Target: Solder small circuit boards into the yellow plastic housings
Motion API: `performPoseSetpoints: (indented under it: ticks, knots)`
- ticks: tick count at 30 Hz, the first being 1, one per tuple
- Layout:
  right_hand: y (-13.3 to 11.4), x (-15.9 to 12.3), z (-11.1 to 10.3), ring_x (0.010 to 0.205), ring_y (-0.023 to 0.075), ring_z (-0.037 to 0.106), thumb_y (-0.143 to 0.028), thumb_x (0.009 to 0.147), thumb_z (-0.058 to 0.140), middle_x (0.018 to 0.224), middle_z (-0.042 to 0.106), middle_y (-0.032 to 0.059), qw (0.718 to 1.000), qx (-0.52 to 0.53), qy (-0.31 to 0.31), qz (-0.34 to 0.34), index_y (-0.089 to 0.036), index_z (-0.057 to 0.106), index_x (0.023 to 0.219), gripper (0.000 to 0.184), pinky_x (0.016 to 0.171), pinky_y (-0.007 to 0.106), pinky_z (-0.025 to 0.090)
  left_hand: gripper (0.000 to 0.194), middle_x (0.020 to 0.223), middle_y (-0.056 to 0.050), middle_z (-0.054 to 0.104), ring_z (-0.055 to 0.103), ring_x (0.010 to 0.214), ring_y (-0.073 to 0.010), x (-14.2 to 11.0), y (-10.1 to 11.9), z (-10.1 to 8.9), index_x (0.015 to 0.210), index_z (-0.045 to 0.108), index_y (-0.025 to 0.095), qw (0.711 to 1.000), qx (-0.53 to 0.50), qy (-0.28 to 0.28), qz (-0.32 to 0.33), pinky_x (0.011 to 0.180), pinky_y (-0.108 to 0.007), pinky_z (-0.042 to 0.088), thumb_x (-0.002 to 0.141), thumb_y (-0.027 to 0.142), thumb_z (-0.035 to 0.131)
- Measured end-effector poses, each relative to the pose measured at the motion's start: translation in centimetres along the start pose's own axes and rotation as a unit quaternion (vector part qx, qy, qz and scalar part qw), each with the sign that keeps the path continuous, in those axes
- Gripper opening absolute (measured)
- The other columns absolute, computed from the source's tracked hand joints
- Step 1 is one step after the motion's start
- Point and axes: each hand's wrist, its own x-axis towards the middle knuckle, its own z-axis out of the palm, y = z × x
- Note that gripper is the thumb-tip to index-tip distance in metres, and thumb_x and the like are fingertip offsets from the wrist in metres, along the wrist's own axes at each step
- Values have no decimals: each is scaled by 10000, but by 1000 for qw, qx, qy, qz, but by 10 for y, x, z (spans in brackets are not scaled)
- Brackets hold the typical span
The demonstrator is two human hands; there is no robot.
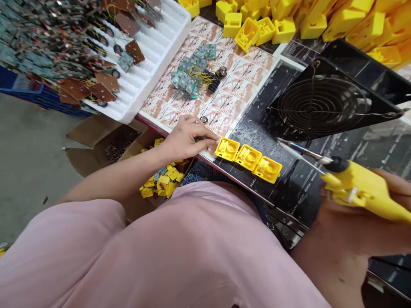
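Three open yellow plastic housings stand in a row along the bench edge: a left one [227, 149], a middle one [248, 157] and a right one [268, 169]. Each shows a round grille or small fittings inside. My left hand [188, 139] has its thumb and fingers closed at the outer edge of the left housing. Further right, my right hand [346, 224] is wrapped round a yellow soldering gun [362, 188], its metal tip and a thin feed tube pointing left over the black mat. Part of that hand is hidden behind the tool.
A black fan [314, 102] stands behind the mat. Circuit boards with yellow wires [195, 68] lie on the patterned sheet, near a small round metal part [204, 120]. A white foam tray [141, 81] heaped with boards is left; yellow housings [285, 30] pile up behind.
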Motion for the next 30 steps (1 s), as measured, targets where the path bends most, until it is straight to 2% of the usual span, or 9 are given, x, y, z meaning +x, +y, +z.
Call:
performPoseSetpoints:
  ticks: [3,6,9,12,14,17,20,25,30]
  knots:
    - [-20,-6,27,949,340,778,-681,829,787,1288,719,102,1000,3,6,4,-306,668,1328,635,637,463,655,193,901,8,827,704,930,-195,5,7,0,896,832,259,1000,-10,-9,-10,1080,-450,419,899,375,678]
    - [-33,-8,47,808,263,773,-536,824,857,1270,737,100,999,7,28,-20,-291,686,1325,583,567,383,632,213,880,9,821,698,910,-193,8,11,-2,846,821,254,1000,-13,-27,-10,1108,-474,415,894,381,656]
    - [-32,-3,54,637,174,725,-361,828,881,1130,793,74,995,15,54,-86,-291,751,1285,480,482,282,577,209,873,-1,819,692,900,-209,9,13,-4,837,806,259,999,-14,-48,-11,1110,-503,428,883,391,651]
    - [-28,2,55,608,163,725,-205,802,880,990,824,50,989,21,21,-142,-295,786,1262,478,512,253,598,217,884,-1,813,693,923,-211,9,15,-4,840,793,259,998,-12,-56,-12,1167,-526,407,887,381,619]
    - [-28,2,54,628,172,739,-148,792,867,967,830,42,988,20,2,-154,-295,790,1262,499,539,254,612,221,898,-1,802,696,969,-215,8,15,-4,866,786,251,998,-8,-52,-20,1232,-553,354,880,373,603]
    - [-28,0,52,602,157,720,-123,783,864,960,831,36,989,7,-3,-147,-296,794,1257,509,469,225,549,233,925,-9,782,691,1050,-234,6,13,-1,891,773,234,998,-6,-49,-26,1282,-596,276,880,385,596]
    - [-28,-3,51,578,152,709,-137,799,854,948,828,34,990,-8,-8,-144,-299,786,1273,506,409,214,487,247,962,-18,776,683,1074,-230,3,8,2,877,760,226,999,-10,-47,-25,1285,-589,268,901,395,582]
    - [-27,-2,51,603,178,730,-173,807,851,929,824,27,990,-10,-1,-142,-308,785,1269,486,491,259,582,241,983,-19,793,685,1066,-218,1,4,5,880,757,231,999,-24,-29,-25,1291,-573,278,912,389,579]
    - [-31,0,54,592,165,722,-162,809,853,921,823,29,991,-12,-15,-133,-317,784,1273,494,473,233,558,230,931,-25,806,711,992,-230,3,3,-1,847,772,239,997,-62,-41,-18,1265,-634,298,894,400,614]
